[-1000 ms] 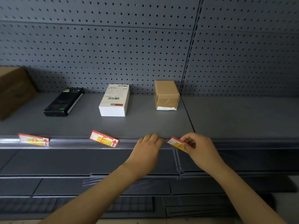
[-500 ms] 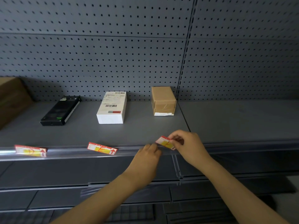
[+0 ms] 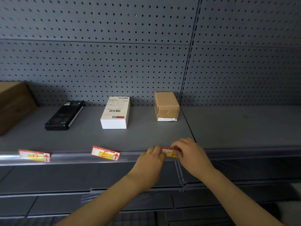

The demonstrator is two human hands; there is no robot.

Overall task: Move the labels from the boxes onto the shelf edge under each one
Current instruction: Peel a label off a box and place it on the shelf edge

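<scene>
Three boxes stand on the grey shelf: a black box [image 3: 64, 115], a white box [image 3: 116, 112] and a brown box [image 3: 167, 106]. Two red-and-yellow labels sit in the shelf edge strip [image 3: 73, 158]: one [image 3: 34, 155] under the black box, one marked E [image 3: 105, 153] under the white box. My right hand [image 3: 190, 154] pinches a third label [image 3: 170, 152] at the strip below the brown box. My left hand [image 3: 150, 162] presses its fingertips on the strip beside that label's left end.
A large brown carton [image 3: 13, 105] stands at the far left of the shelf. Pegboard [image 3: 114, 54] forms the back wall. The right shelf bay [image 3: 244, 126] holds nothing. Lower shelves [image 3: 48, 204] lie beneath my arms.
My right hand has brought the third label down and left onto the shelf edge strip, level now. My left hand stayed at the strip beside it. The view tilted up slightly.
</scene>
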